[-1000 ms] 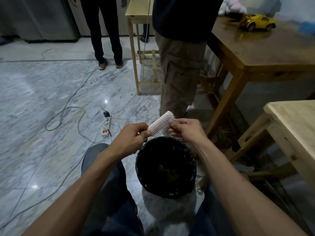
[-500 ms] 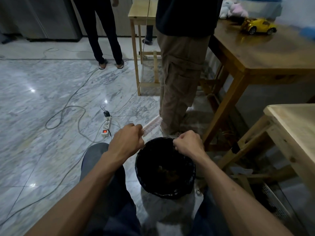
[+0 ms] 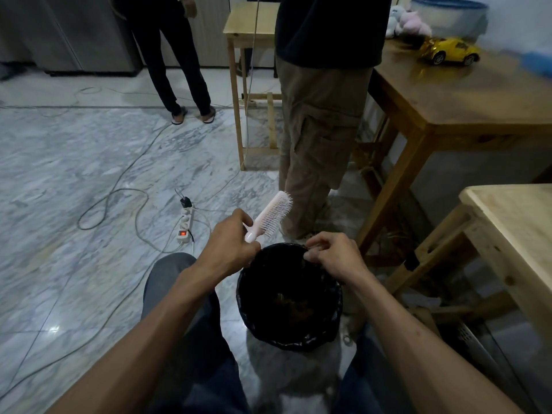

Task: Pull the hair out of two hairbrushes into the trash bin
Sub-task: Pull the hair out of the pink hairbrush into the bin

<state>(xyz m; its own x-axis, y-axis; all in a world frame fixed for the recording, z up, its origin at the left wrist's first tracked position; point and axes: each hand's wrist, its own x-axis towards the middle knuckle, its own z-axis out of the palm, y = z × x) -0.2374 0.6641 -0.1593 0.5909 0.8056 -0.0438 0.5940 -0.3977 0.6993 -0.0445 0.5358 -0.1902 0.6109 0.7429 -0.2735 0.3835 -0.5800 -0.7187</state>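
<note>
My left hand (image 3: 228,249) grips the handle of a pale pink hairbrush (image 3: 271,215). The brush tilts up and to the right, with its white bristles facing right, just beyond the near-left rim of the trash bin. The black-lined trash bin (image 3: 248,312) stands on the floor between my knees, with dark clumps lying at its bottom. My right hand (image 3: 334,258) hovers over the bin's far rim, fingers curled and fingertips pinched together. Any hair between them is too fine and dark to see. No second hairbrush is in view.
A person in khaki trousers (image 3: 316,130) stands just behind the bin. Another person (image 3: 179,64) stands further back. A power strip (image 3: 185,224) and cables lie on the marble floor to the left. Wooden tables (image 3: 463,115) stand to the right, one holding a yellow toy car (image 3: 449,50).
My right hand left the brush's bristles and came down to the bin's rim, its fist loosening. My left hand swung the brush up and away to the left.
</note>
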